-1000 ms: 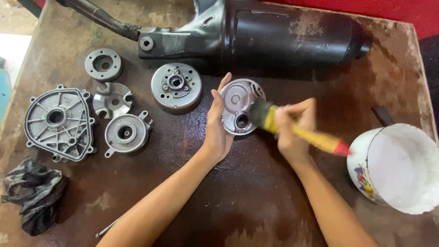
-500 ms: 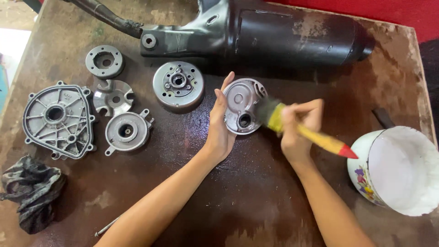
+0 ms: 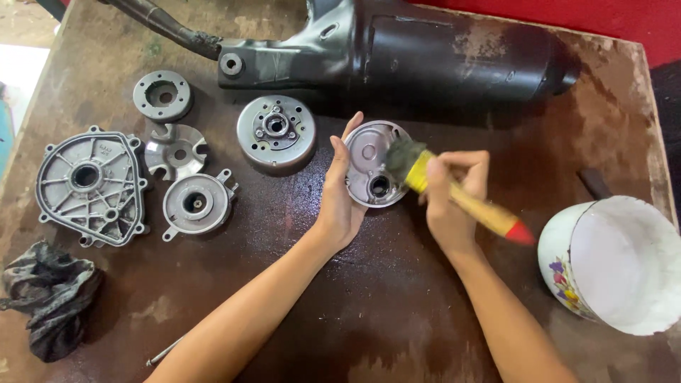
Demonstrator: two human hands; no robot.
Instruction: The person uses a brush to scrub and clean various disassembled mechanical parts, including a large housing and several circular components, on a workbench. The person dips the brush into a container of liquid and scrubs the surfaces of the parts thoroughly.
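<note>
Left hand (image 3: 340,202) clamps round metal cover (image 3: 369,164) tilted up off counter (image 3: 319,312), exposing its face. Right hand (image 3: 450,202) grips brush (image 3: 454,193), bristles on cover.

Soft, even daylight, perhaps from upper left; shadows faint, focus sharp.

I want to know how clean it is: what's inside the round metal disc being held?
Inside the round metal disc, a dark centre hole and pale dished surface show. The brush in the right hand covers its right side; the left hand hides its left edge.
</note>
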